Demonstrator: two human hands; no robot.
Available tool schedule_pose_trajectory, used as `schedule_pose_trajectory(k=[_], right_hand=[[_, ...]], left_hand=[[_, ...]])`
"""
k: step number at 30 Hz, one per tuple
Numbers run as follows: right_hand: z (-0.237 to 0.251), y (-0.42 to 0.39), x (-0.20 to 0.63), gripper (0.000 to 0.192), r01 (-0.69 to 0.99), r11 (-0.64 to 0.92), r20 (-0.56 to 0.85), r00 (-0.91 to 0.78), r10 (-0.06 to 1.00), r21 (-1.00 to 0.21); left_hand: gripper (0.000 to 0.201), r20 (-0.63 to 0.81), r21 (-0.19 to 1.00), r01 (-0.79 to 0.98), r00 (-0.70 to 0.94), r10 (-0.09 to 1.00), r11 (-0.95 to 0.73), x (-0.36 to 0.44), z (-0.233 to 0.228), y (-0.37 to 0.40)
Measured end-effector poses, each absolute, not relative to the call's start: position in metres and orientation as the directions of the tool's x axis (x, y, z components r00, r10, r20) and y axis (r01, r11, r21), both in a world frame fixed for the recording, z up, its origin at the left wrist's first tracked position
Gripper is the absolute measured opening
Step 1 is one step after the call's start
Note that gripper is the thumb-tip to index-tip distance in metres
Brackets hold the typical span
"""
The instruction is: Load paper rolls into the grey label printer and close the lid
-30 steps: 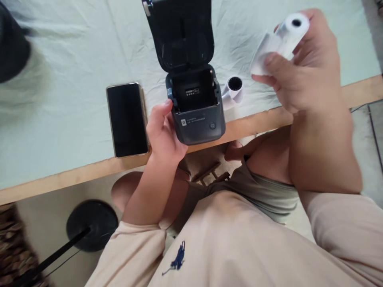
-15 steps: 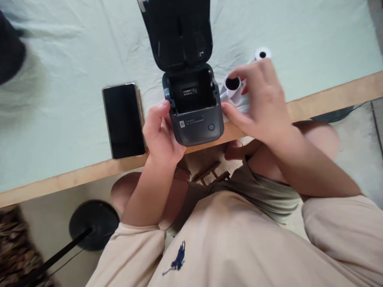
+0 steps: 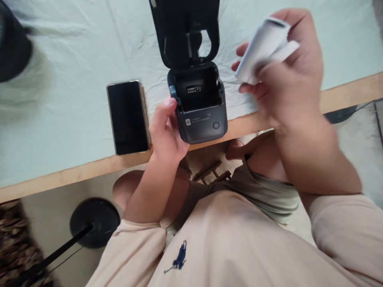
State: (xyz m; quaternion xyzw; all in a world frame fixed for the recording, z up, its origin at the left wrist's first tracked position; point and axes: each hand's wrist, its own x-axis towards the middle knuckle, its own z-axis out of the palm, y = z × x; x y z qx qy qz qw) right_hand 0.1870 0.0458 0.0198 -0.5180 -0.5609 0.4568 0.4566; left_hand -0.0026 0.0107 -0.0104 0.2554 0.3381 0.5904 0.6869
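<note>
A small dark label printer (image 3: 203, 125) stands at the table's front edge with its lid (image 3: 185, 36) swung up, and I can see into its vacant paper bay. My left hand (image 3: 167, 129) grips the printer's left side, thumb near the bay's rim. To the right, raised above the cloth, my right hand (image 3: 296, 75) is closed around a white paper roll (image 3: 260, 50), tilted, with a loose end of paper sticking out. The second roll is not visible. A phone (image 3: 128, 117) with a dark screen lies left of the printer.
A pale green cloth (image 3: 74, 99) covers the table, whose wooden front edge (image 3: 74, 171) runs across the view. A black object (image 3: 13, 44) stands at the far left. Below on the floor is a round black stand base (image 3: 95, 223).
My right hand has picked up the nearer paper roll and lifted it up and to the right, away from the printer. My left hand keeps its hold on the printer.
</note>
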Motion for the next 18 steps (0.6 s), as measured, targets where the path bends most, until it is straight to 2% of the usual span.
schedule_pose_trajectory(k=[2,3,4,6,8,10,13,15,18], right_hand=[[0.033,0.045,0.185,0.044,-0.102,-0.109,-0.102,-0.071,0.992,-0.989],[0.038,0.043,0.183,0.042,-0.152,-0.1,-0.09,-0.072,0.993,-0.983],[0.043,0.04,0.181,0.043,-0.113,-0.04,-0.031,-0.079,0.996,-0.993],[0.052,0.033,0.177,0.043,0.144,0.189,0.171,-0.128,0.977,-0.971],[0.059,0.025,0.173,0.041,0.432,0.38,0.282,-0.274,0.919,-0.818],[0.065,0.019,0.169,0.045,0.622,0.47,0.286,-0.378,0.881,-0.626],[0.066,0.018,0.163,0.058,0.801,0.437,0.219,-0.379,0.899,-0.408],[0.062,0.02,0.16,0.059,0.87,0.393,0.149,-0.364,0.919,-0.297],[0.054,0.025,0.16,0.044,0.871,0.447,0.149,-0.424,0.893,-0.203]], left_hand=[[0.022,-0.157,0.749,-0.64,0.08,0.984,0.172,-0.003,-0.01,0.01],[0.022,-0.154,0.745,-0.644,0.088,0.984,0.174,-0.003,-0.01,0.009],[0.023,-0.15,0.74,-0.648,0.1,0.984,0.179,-0.003,-0.009,0.009],[0.023,-0.147,0.735,-0.652,0.117,0.982,0.187,-0.002,-0.009,0.009],[0.017,-0.147,0.74,-0.645,0.121,0.982,0.191,-0.001,-0.01,0.009],[0.011,-0.145,0.759,-0.623,0.117,0.982,0.187,0.001,-0.011,0.009],[0.016,-0.128,0.768,-0.615,0.125,0.984,0.178,0.003,-0.012,0.008],[0.015,-0.121,0.757,-0.629,0.131,0.984,0.177,0.004,-0.012,0.007],[0.013,-0.118,0.761,-0.625,0.133,0.984,0.176,0.005,-0.012,0.005]])
